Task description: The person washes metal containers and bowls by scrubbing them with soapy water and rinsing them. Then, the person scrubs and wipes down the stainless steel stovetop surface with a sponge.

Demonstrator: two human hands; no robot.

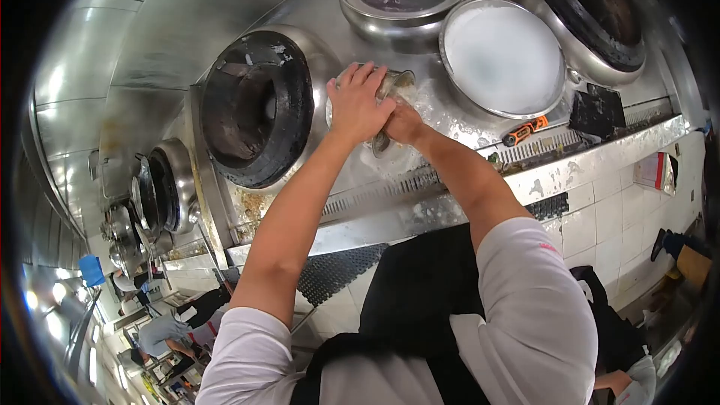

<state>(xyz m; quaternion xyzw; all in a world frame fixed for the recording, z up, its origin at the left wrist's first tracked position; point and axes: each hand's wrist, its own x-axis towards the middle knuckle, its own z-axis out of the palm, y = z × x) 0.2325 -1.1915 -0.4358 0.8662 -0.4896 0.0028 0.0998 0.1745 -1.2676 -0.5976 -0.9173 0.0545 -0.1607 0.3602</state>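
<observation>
On the wet steel stove top, both my hands are at a shiny, curved metal piece (pixel 406 78) with whitish suds around it; most of it is hidden, so its kind is unclear. My left hand (pixel 360 105) lies over it with the fingers stretched and apart. My right hand (pixel 403 121) is close beside the left, bent around something low down, its fingers mostly covered. To the left of my hands is a blackened wok burner ring (pixel 296 105). A wide metal basin (pixel 446 94) full of white foam stands to the right.
Behind my hands sits a steel pot (pixel 375 26) of dark liquid. Another black burner ring (pixel 630 45) is at the far right. An orange-and-black tool (pixel 525 130) and a black scraper-like block (pixel 597 111) lie near the slotted drain (pixel 420 180). Other people (pixel 161 334) are behind.
</observation>
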